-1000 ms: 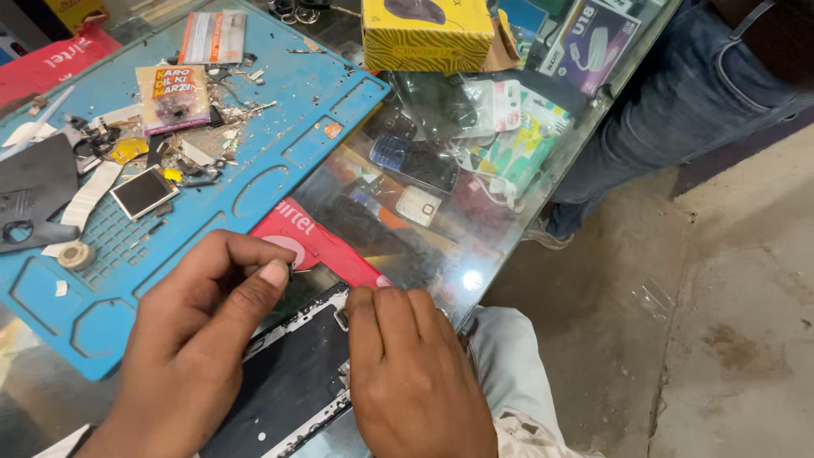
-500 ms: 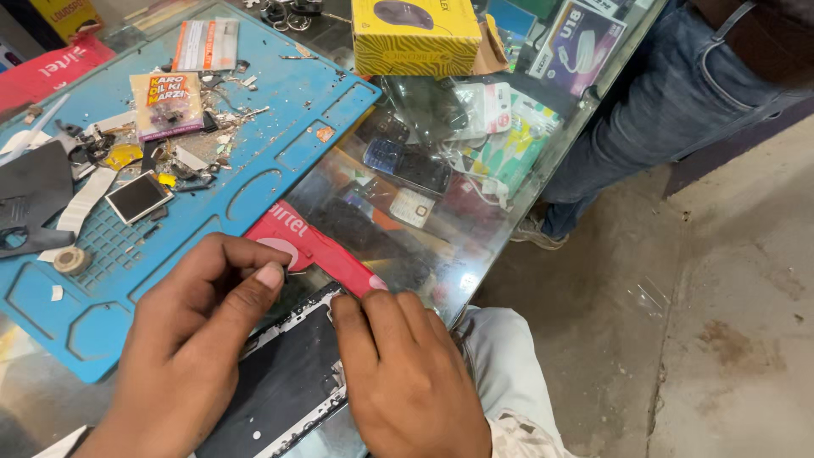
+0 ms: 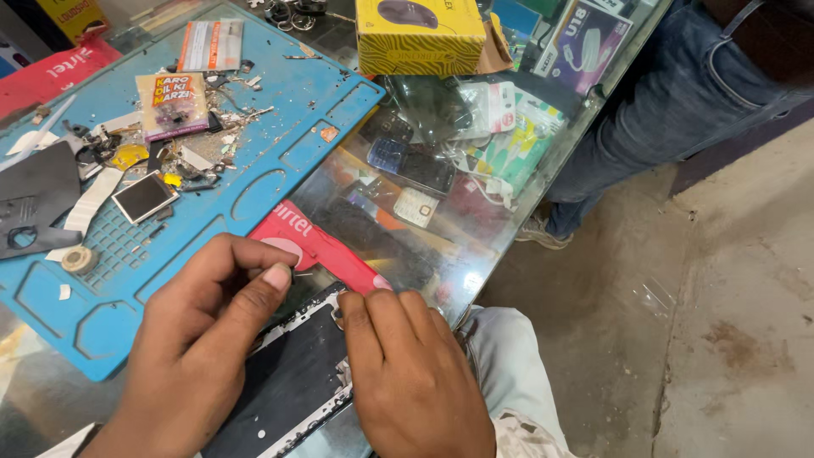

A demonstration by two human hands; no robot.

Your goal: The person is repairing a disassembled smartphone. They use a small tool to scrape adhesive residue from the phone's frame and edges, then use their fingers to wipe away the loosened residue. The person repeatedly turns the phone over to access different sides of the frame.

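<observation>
A dark flat phone panel with a white rim [image 3: 292, 382] lies on the glass counter at the bottom of the head view. My left hand [image 3: 195, 339] rests on its left part, thumb and forefinger pinched together over something too small to make out. My right hand [image 3: 407, 373] presses its fingertips on the panel's right edge, next to a red card [image 3: 318, 246] lying on the glass.
A blue work mat [image 3: 254, 136] at left carries small parts, a packet, a tiny screen and a tape roll. A yellow box [image 3: 420, 34] stands at the back. Phones show under the glass counter [image 3: 475, 254]. Another person in jeans [image 3: 653, 110] stands at right.
Both hands have stayed on the panel with only slight shifts; the view has moved a little.
</observation>
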